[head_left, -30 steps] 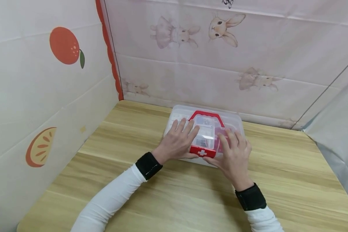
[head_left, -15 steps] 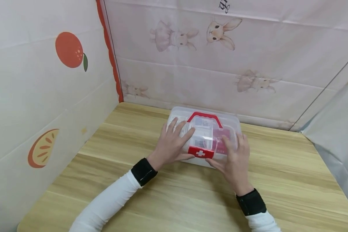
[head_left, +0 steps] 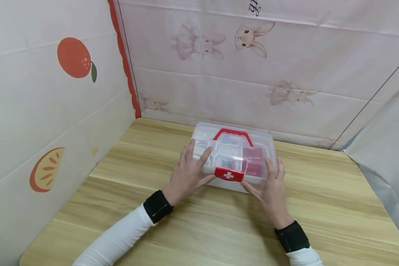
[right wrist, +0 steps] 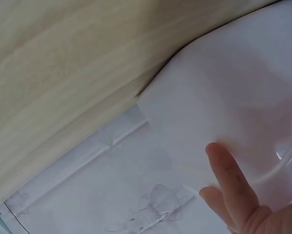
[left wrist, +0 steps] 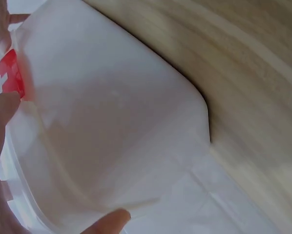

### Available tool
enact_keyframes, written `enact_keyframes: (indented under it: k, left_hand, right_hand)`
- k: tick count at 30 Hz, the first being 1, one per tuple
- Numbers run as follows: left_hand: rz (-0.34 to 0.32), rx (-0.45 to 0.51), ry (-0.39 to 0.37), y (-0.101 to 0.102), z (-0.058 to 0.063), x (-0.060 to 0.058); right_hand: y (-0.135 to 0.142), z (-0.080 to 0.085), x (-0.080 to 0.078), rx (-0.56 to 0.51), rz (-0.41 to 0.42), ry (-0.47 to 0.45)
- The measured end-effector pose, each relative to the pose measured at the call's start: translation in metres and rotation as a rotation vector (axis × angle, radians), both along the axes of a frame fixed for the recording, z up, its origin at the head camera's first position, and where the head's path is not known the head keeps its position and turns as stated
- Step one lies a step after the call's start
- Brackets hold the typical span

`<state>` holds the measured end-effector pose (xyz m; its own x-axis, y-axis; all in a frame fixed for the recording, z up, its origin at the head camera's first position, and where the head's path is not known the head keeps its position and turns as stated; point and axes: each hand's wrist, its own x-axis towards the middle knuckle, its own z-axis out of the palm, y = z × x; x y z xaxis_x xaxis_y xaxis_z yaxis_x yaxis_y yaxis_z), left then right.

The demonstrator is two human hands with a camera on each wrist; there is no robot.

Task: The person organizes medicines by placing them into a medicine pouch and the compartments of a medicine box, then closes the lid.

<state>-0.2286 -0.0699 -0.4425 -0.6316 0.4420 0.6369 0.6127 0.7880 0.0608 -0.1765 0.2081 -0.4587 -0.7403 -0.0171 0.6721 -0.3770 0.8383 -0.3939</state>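
A translucent plastic first-aid box (head_left: 228, 151) sits on the table with its lid down. It has a red carry handle (head_left: 233, 132) and a red latch (head_left: 229, 174) with a white cross, lying against the front. Through the plastic show a pink item (head_left: 253, 162) and a white printed item (head_left: 202, 142). My left hand (head_left: 186, 173) spreads along the box's left side, thumb by the latch. At the right side, my right hand (head_left: 273, 192) has its thumb near the latch's other end. In both wrist views, fairly straight fingers (left wrist: 109, 222) lie by the box's side walls.
The box stands on a wood-grain table (head_left: 146, 232), close to the rear cloth (head_left: 193, 88) printed with rabbits. Another cloth (head_left: 53, 111) with fruit prints hangs along the left edge. A pale sheet (head_left: 389, 147) hangs on the right.
Both hands have slid outward from the lid's top to the box's sides, uncovering more of the lid. The thumbs have drawn apart at the latch. The box stays on the table.
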Motion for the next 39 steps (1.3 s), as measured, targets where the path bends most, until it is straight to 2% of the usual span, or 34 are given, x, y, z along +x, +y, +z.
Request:
enact_keyframes:
  k: [12,18,24,31,35,39]
  left_hand:
    - [0.07,-0.065,0.075,0.003,0.002,0.006]
    - [0.157,-0.165,0.116,0.004,0.005,0.009]
    - [0.24,-0.227,0.065,0.0,0.009,0.016]
    - [0.29,-0.252,-0.003,-0.012,0.011,0.021]
    - [0.325,-0.258,-0.028,-0.022,0.011,0.019]
    - [0.362,-0.269,-0.036,-0.032,0.011,0.011]
  right_hand:
    - [-0.003,-0.001,-0.001,0.02,-0.002,0.021]
    - [-0.007,-0.001,-0.002,0.034,-0.007,0.037]
    - [-0.012,-0.001,-0.003,0.021,0.021,0.0]
    - [-0.025,0.002,-0.012,0.006,0.107,-0.028]
    - [-0.034,0.004,-0.023,0.01,0.132,-0.057]
    - [-0.044,0.006,-0.038,0.016,0.155,-0.078]
